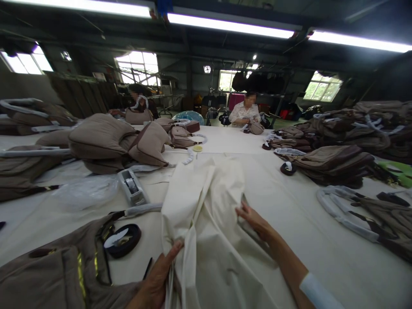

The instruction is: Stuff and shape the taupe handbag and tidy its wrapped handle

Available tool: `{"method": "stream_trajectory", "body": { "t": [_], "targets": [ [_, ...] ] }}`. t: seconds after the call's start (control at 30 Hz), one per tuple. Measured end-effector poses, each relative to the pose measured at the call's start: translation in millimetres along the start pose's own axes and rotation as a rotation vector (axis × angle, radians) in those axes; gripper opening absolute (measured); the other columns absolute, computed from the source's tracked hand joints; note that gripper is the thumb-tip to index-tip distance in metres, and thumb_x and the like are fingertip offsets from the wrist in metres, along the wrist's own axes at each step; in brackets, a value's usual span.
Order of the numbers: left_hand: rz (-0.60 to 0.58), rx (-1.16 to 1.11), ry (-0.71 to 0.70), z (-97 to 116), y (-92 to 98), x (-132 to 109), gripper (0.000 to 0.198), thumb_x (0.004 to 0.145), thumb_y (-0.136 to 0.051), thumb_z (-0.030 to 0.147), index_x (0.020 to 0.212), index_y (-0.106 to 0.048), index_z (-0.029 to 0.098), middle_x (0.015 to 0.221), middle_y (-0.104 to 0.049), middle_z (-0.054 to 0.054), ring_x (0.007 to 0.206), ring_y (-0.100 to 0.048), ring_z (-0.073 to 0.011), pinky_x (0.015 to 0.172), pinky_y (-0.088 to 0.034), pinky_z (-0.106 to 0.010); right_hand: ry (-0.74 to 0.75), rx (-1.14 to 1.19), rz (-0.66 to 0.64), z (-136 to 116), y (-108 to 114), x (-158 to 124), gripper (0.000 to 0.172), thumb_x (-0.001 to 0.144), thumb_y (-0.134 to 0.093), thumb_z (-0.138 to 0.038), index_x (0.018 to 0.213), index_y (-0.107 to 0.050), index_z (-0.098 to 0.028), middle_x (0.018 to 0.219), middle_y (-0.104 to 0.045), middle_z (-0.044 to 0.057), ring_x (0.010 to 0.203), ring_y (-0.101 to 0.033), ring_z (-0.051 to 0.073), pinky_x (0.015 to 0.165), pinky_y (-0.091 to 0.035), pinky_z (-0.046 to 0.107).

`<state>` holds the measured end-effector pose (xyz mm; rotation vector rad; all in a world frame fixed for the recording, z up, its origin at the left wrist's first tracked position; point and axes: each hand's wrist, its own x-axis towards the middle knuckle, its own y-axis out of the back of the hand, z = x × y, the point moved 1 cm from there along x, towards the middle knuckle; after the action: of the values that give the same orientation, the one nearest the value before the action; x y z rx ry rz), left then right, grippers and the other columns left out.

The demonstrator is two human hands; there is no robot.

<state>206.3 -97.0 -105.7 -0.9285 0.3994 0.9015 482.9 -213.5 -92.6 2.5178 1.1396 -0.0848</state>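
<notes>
A cream cloth dust bag lies lengthwise on the white table in front of me, creased along its middle. My left hand grips its near left edge, thumb on top of the bunched fabric. My right hand pinches a fold on the cloth's right side, fingers closed on it. A taupe handbag with gold trim lies at my near left, beside a black strap coil.
A tape dispenser and clear plastic sit left of the cloth. Piles of taupe bags stand at left, brown ones at right. Two people sit at the table's far end.
</notes>
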Motion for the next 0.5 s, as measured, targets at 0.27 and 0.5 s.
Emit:
{"method": "stream_trajectory", "body": {
  "t": [0.27, 0.5],
  "targets": [
    [-0.027, -0.079, -0.005, -8, -1.9, 14, 0.066, 0.060, -0.083, 0.026, 0.118, -0.057, 0.012, 0.090, -0.073, -0.011, 0.094, -0.068, -0.0301, 0.086, -0.055, -0.038, 0.272, 0.163, -0.774, -35, -127, -77, 0.054, 0.074, -0.065, -0.031, 0.127, -0.056, -0.023, 0.101, -0.065, 0.002, 0.092, -0.061, 0.018, 0.091, -0.047, 0.032],
    [0.101, 0.039, -0.369, -8, 5.1, 3, 0.061, 0.055, -0.086, 0.026, 0.110, -0.060, 0.018, 0.105, -0.070, -0.005, 0.108, -0.062, -0.0250, 0.096, -0.048, -0.033, 0.461, 0.048, -0.014, -58, -122, -43, 0.069, 0.083, -0.047, -0.062, 0.137, -0.045, -0.019, 0.137, -0.047, 0.012, 0.122, -0.047, 0.026, 0.103, -0.039, 0.041]
  ]
}}
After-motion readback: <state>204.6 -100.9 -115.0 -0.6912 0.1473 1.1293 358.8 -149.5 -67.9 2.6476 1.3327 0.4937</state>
